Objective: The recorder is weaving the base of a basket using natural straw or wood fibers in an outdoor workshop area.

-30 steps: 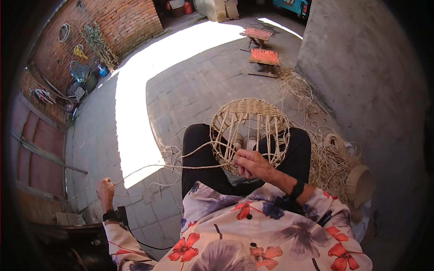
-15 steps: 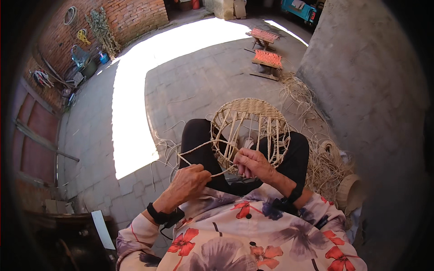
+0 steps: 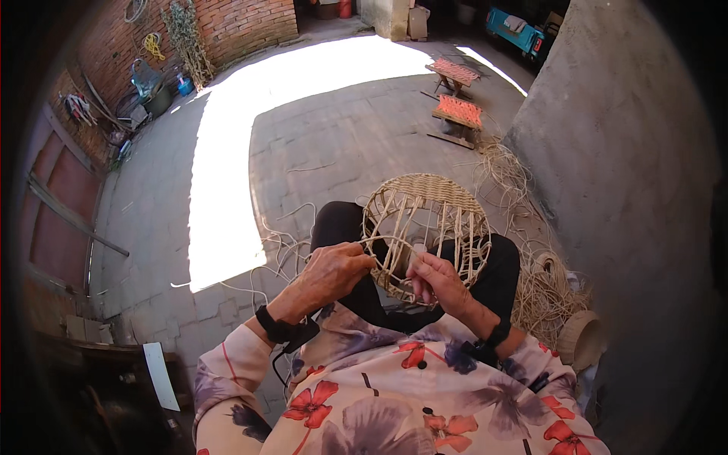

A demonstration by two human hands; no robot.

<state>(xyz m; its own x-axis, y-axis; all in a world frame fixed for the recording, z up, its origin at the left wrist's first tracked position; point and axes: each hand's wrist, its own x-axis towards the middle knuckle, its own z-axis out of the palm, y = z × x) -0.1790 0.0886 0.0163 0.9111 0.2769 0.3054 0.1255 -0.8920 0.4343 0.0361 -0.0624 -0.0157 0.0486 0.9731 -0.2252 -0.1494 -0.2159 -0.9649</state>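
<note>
A round, open-work basket (image 3: 434, 186) of straw-coloured cord rests in my lap between my knees, its far side densely woven and its near part an open lattice of strands. My left hand (image 3: 334, 271) is closed on a cord (image 3: 390, 238) at the basket's near left. That cord arches across to my right hand (image 3: 440, 279), whose fingers are pinched at the near rim of the basket. Exactly what the right fingertips grip, cord or rim, is partly hidden. Loose cord ends (image 3: 284, 246) trail off to the left of my knee.
A heap of loose cord (image 3: 542, 292) lies on the right by the grey wall (image 3: 614, 152), with a small woven basket (image 3: 582, 337) beside it. Two folding stools (image 3: 458, 111) with orange woven seats stand ahead. A dark table (image 3: 83, 394) is at lower left.
My left hand has moved up and right, nearer the basket. The wide loop of cord between my hands has been drawn in to a short arch. The view has shifted slightly.
</note>
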